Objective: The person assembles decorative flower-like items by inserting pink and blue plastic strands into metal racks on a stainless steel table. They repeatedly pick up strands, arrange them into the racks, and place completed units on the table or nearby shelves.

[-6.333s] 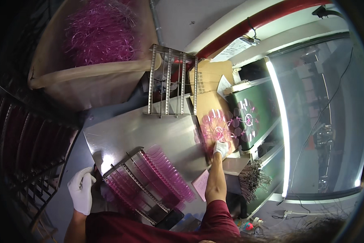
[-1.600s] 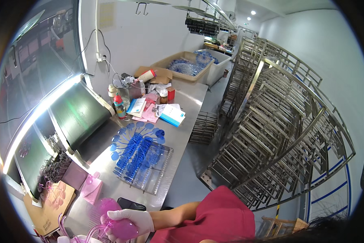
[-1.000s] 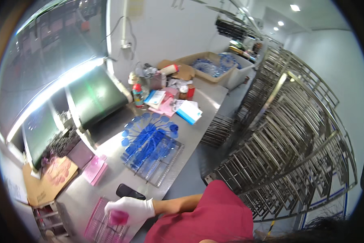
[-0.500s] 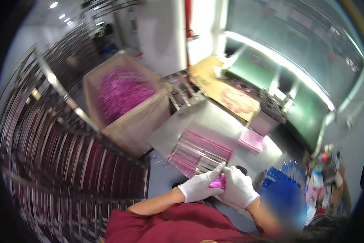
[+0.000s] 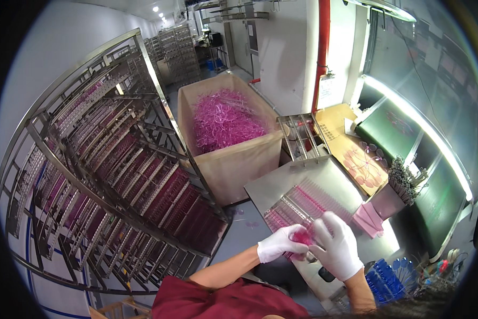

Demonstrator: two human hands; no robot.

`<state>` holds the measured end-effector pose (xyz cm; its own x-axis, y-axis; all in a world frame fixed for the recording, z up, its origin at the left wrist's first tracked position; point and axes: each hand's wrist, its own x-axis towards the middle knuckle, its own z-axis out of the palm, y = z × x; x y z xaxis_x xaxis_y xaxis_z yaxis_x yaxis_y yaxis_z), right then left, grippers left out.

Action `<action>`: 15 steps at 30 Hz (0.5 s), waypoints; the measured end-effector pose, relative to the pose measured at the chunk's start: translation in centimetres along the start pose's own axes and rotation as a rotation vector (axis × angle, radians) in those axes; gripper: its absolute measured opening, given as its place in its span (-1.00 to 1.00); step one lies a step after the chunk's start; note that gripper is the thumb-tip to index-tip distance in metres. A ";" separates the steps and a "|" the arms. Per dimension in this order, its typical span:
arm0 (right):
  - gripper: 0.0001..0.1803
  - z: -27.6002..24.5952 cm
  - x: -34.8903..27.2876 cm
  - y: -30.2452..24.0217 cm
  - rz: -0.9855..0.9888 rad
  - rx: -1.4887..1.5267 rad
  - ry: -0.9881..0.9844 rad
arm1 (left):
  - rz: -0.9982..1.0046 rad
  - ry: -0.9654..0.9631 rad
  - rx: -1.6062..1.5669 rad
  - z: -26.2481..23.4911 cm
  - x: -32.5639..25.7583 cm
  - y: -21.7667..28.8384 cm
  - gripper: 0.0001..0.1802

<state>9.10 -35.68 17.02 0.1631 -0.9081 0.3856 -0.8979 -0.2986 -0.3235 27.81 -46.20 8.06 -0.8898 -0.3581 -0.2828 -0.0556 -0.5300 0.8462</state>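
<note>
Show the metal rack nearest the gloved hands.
The tabletop rack of pink discs, beside left hand and right hand; the barred rack by the beige bin and rack cart are farther.

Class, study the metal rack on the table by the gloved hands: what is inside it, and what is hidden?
Rows of thin, translucent pink pieces sit in the metal rack. The left hand and right hand cover part of its near end; whatever sits there cannot be seen.

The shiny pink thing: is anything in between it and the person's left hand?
Only the white glove: the left hand holds the pink piece, with nothing else visible between them. The right hand is close beside it, but its fingers are blurred, so I can't tell whether they touch the piece.
</note>
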 end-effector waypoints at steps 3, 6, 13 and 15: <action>-0.28 2.8 -0.1 -1.1 -0.010 -0.048 0.122 | 0.182 0.099 -0.135 0.2 0.2 0.6 -0.41; -0.13 4.0 0.5 -2.3 0.120 0.020 0.098 | 0.151 0.015 -0.125 -1.8 0.2 1.2 -0.33; -0.05 8.8 0.8 -3.5 0.260 0.070 0.107 | 0.191 0.024 -0.099 -6.4 1.7 1.6 -0.27; -0.04 8.9 1.7 -4.3 0.286 0.115 0.043 | 0.058 -0.150 -0.155 -6.9 1.4 1.1 -0.24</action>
<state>16.91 -38.55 11.34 -0.1098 -0.9474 0.3005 -0.8523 -0.0658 -0.5189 29.65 -52.60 5.48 -0.9474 -0.2793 -0.1560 0.0574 -0.6281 0.7760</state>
